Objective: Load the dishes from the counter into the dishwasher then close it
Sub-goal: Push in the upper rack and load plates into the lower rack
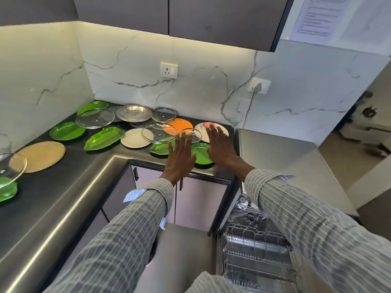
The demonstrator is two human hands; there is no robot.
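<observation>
The loading looks barely begun. From the left, the counter (63, 187) holds a glass lid (9, 168) over a green plate, a round tan board (42, 156), then a crowd of green leaf-shaped plates (103, 138), glass lids, a steel plate (133, 113), a cream plate (135, 138), an orange plate (179, 125) and a flowered plate (203, 127) by the back wall. The nearest leaf plate lies flat, its long axis running from near-left to far-right.

Both hands hover with fingers spread, gripping nothing: the left hand (182, 155) and the right hand (220, 149) above a green divided plate (201, 155).

Lower right, the dishwasher rack (254, 246) stands open and looks empty where visible. Everything remains to load, then the door to close.
</observation>
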